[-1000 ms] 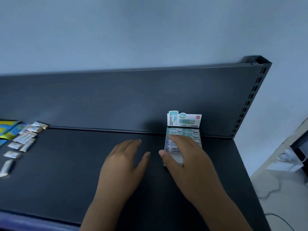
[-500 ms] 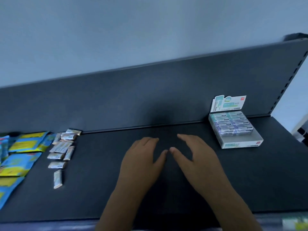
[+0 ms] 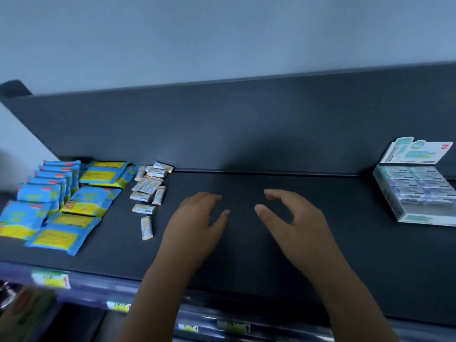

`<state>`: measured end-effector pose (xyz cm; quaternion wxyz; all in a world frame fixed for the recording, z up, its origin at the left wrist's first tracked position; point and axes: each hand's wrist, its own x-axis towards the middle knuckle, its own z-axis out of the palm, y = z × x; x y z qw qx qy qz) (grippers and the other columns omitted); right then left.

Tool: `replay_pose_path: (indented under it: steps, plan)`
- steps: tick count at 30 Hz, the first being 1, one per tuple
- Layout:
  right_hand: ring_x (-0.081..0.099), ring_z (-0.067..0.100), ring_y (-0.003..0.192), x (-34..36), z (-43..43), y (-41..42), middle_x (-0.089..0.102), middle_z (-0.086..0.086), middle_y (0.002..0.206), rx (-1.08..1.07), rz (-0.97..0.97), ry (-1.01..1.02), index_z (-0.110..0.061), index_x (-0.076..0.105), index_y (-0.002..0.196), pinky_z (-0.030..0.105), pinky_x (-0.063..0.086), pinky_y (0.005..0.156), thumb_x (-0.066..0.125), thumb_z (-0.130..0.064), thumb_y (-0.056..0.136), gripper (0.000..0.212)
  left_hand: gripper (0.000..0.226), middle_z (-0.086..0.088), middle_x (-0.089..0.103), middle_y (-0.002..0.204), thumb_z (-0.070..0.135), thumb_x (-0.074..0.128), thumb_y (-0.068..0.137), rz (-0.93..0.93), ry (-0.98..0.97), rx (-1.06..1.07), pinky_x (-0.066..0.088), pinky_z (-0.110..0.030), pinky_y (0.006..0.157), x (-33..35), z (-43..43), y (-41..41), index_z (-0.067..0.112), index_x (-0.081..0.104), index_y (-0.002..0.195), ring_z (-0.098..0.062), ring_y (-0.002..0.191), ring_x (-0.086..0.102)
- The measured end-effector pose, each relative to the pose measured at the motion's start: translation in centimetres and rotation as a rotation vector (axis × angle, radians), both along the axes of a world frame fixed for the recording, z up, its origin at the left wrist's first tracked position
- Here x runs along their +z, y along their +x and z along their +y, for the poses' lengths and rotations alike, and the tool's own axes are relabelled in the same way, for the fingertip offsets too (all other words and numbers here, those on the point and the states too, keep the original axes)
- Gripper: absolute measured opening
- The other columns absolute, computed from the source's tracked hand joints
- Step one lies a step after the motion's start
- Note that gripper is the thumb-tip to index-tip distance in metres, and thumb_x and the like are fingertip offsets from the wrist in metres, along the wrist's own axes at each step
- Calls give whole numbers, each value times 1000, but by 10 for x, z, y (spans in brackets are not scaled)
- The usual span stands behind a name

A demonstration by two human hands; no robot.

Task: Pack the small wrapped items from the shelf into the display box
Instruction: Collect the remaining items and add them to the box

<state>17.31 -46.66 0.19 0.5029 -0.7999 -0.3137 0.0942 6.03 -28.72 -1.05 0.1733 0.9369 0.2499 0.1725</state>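
Note:
Several small wrapped items (image 3: 149, 185) lie loose on the dark shelf (image 3: 246, 243), left of centre; one (image 3: 146, 227) lies apart, nearest the front edge. The white display box (image 3: 417, 218) stands at the far right with its printed lid flap up and rows of wrapped items inside. My left hand (image 3: 197, 225) hovers palm down over the middle of the shelf, just right of the loose items, holding nothing. My right hand (image 3: 293, 218) is beside it, fingers curled and apart, also holding nothing, well left of the box.
Blue and yellow packets (image 3: 64, 201) are stacked and spread at the shelf's left end. The dark back panel (image 3: 246, 124) rises behind. Price labels (image 3: 51, 280) run along the front rail, with a lower shelf below.
My right hand left the display box and both hands travelled left across the shelf with the view. The box now sits at the far right, and the loose items and packets are in full view.

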Motion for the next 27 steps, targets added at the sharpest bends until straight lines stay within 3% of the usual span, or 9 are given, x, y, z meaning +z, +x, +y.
replay_pose_path:
  steps: [7,11,15,18,20,23,27]
  plan:
    - [51,-10,111,-4,85,-64,62,-24,115,115,-109,-78,-30,68,119,-2,32,89,67,-43,89,32,34,2,67,121,34,67,92,-64,-13,35,43,-28,93,0,82,-63,18,68,121,-18,115,58]
    - [56,-1,91,-24,142,-103,65,-16,101,124,-147,-166,-25,73,110,14,44,84,72,-39,87,27,28,3,67,118,22,66,89,6,16,-23,47,-33,91,-8,143,-97,20,68,116,-22,111,59]
    - [55,7,85,-38,188,-136,61,-8,92,62,-188,-307,-23,72,100,27,48,80,72,-44,84,27,73,6,55,139,-5,51,75,126,2,-216,47,-38,99,-10,183,-115,27,53,140,-23,125,50]
    - [51,8,84,-41,209,-154,54,-11,86,13,-200,-380,-27,65,88,28,46,72,69,-51,81,26,85,11,47,146,-5,48,73,233,-11,-324,46,-39,101,-9,196,-120,35,42,148,-19,133,41]
    - [51,10,86,-42,219,-163,52,-11,87,-4,-217,-406,-29,64,92,31,48,74,70,-49,78,25,73,11,49,142,1,50,78,276,38,-372,47,-37,97,-11,202,-122,35,49,143,-19,130,42]
    - [51,11,92,-43,232,-173,52,-11,91,-35,-248,-461,-32,63,100,31,49,75,70,-45,77,27,34,8,50,126,16,51,90,278,145,-353,50,-35,81,-17,211,-126,26,65,119,-22,112,50]
    - [51,15,90,-49,244,-177,50,-9,89,-96,-281,-494,-26,65,94,33,49,71,70,-32,77,19,11,-1,50,110,27,56,92,246,204,-294,49,-42,79,-22,221,-135,19,58,98,-25,102,49]
